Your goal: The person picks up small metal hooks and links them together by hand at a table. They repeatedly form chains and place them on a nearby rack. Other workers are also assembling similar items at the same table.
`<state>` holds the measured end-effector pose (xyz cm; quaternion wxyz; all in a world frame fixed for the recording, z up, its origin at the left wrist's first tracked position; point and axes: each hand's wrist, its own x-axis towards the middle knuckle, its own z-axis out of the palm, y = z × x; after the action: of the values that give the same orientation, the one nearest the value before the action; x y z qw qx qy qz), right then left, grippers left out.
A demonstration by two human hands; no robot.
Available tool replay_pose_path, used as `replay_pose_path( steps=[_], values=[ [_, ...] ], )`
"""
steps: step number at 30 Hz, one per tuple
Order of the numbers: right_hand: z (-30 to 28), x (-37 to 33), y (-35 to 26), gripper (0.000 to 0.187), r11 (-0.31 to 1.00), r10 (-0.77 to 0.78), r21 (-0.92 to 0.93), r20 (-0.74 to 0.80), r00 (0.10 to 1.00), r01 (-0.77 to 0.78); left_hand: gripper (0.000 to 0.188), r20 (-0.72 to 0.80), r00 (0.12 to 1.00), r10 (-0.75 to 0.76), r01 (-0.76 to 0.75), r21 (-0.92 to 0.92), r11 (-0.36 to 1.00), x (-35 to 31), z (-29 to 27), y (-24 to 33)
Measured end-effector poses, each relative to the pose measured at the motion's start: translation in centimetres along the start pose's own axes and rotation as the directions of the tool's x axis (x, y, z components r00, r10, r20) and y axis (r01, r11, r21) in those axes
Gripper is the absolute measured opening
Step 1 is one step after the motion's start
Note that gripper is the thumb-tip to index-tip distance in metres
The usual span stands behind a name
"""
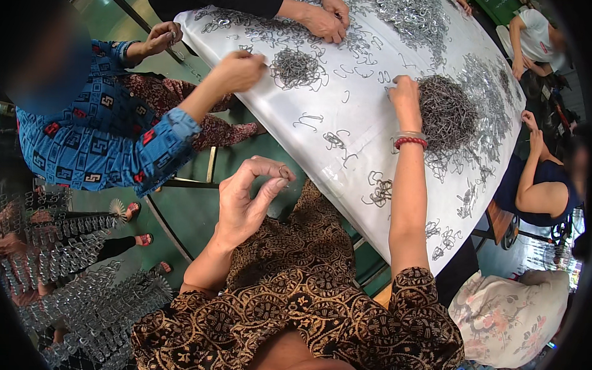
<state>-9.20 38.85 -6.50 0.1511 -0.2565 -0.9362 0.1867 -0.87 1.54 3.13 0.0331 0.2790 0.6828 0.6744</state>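
My left hand (251, 198) is raised off the near edge of the white-covered table (365, 164). Its thumb and forefinger are closed in a pinch on a small piece of bent wire (285, 173), mostly hidden by the fingers. Stretched forward over the table, my right hand (406, 99) is at the left side of a round heap of dark wire hooks (448, 115). Its fingers are curled together, and what they hold, if anything, is hidden. Small clusters of loose wire hooks (378, 188) lie between my arms.
Shiny metal hooks (416, 23) are spread over the far side, with a smaller dark heap (295, 69) at left. A co-worker in a blue patterned shirt (102, 132) sits at left; other people work around the table. Strings of linked metal pieces (72, 255) hang at lower left.
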Motion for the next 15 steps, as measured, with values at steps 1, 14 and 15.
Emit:
replay_pose_path(
  steps=[1, 14, 15],
  values=[
    [0.7, 0.0, 0.2, 0.024, 0.997, -0.061, -0.046, 0.012, 0.998, 0.061, 0.011, 0.007, 1.000, 0.004, -0.004, 0.020, 1.000, 0.0, -0.1, 0.0],
    [2.1, -1.3, 0.1, 0.015, 0.975, -0.222, -0.058, -0.220, 0.950, 0.214, 0.011, -0.003, 0.999, 0.033, -0.033, 0.101, 0.994, -1.1, -1.0, -0.5],
    [1.8, -1.5, -0.3, 0.015, 0.956, -0.281, -0.016, -0.331, 0.901, 0.292, 0.011, -0.003, 0.999, 0.046, -0.046, 0.103, 0.994, -1.1, -1.1, -0.4]
  ],
)
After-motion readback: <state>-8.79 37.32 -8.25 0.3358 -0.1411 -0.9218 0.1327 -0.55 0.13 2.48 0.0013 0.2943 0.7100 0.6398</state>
